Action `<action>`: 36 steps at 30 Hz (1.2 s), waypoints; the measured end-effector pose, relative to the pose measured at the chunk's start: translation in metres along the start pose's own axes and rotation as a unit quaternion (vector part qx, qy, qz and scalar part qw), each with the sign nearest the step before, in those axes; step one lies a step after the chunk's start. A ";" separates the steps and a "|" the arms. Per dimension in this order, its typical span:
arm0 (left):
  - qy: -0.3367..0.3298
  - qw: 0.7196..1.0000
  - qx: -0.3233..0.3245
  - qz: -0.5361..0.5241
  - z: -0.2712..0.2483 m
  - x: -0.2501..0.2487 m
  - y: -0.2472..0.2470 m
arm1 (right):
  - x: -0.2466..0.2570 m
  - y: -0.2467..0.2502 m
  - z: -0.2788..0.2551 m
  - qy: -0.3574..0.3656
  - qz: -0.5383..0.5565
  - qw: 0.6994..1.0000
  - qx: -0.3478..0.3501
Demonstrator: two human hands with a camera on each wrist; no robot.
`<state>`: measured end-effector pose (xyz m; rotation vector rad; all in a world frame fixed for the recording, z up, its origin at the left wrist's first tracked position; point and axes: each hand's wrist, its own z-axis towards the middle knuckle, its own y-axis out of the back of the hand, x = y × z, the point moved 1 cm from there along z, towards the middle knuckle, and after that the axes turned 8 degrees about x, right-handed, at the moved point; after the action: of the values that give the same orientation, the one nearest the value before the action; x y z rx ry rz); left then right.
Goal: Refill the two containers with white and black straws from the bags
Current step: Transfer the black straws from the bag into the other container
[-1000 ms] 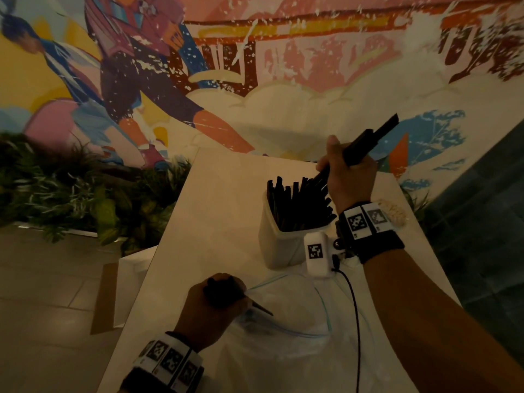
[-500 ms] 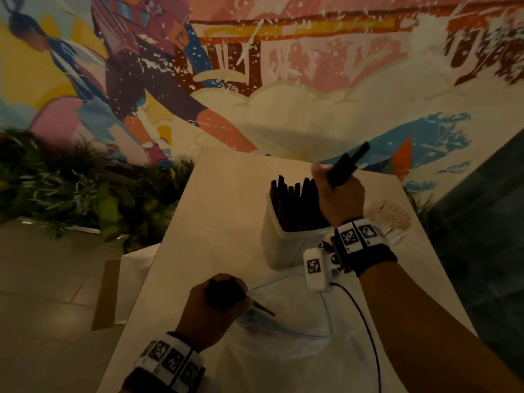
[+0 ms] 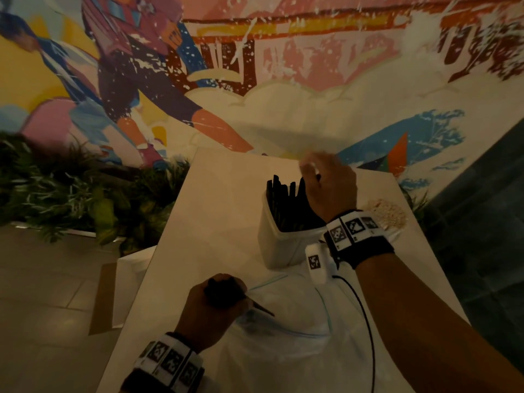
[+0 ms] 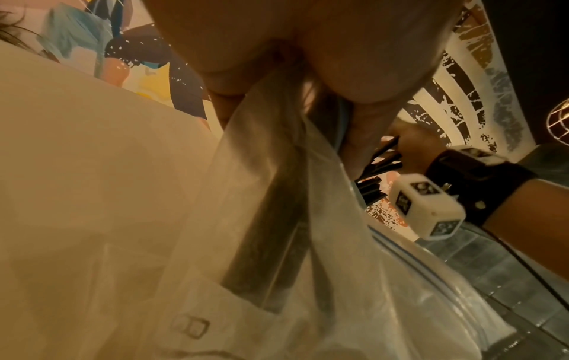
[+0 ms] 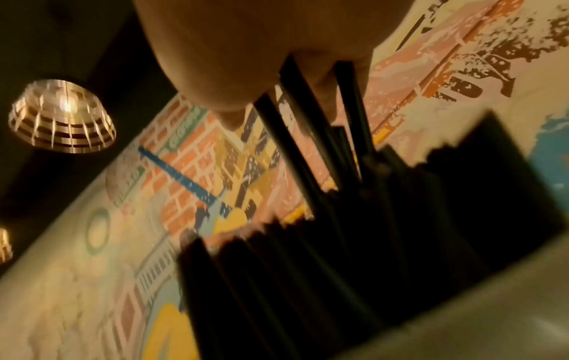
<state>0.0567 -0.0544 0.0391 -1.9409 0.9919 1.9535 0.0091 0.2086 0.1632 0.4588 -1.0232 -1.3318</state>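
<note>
A white tub [image 3: 276, 251] stands mid-table, packed with upright black straws [image 3: 286, 205]. My right hand [image 3: 326, 188] hovers over the tub's far right side with blurred fingers. In the right wrist view it still pinches a few black straws [image 5: 301, 121] that reach down into the tub [image 5: 462, 304]. Near the table's front, my left hand [image 3: 215, 304] grips a bundle of black straws [image 4: 270, 238] together with the mouth of a clear plastic bag [image 3: 283, 344]. One straw tip [image 3: 263, 309] pokes out to the right.
The pale table [image 3: 215, 222] runs away from me toward a painted wall. A beige speckled thing [image 3: 385, 214] sits behind my right wrist; what it is I cannot tell. Plants [image 3: 71, 199] line the floor on the left. A lamp [image 5: 61, 117] hangs overhead.
My right hand has lowered its black straws from above the tub down into it; their tops no longer stick out above the hand. The left hand has stayed put.
</note>
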 end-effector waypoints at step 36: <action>0.012 1.000 0.004 -0.017 -0.004 -0.003 0.003 | 0.008 -0.041 -0.004 -0.051 -0.164 0.902 0.395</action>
<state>0.0588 -0.0584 0.0430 -1.9678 0.9635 1.9098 -0.0116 0.1904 0.1318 1.2252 -1.6227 -1.1879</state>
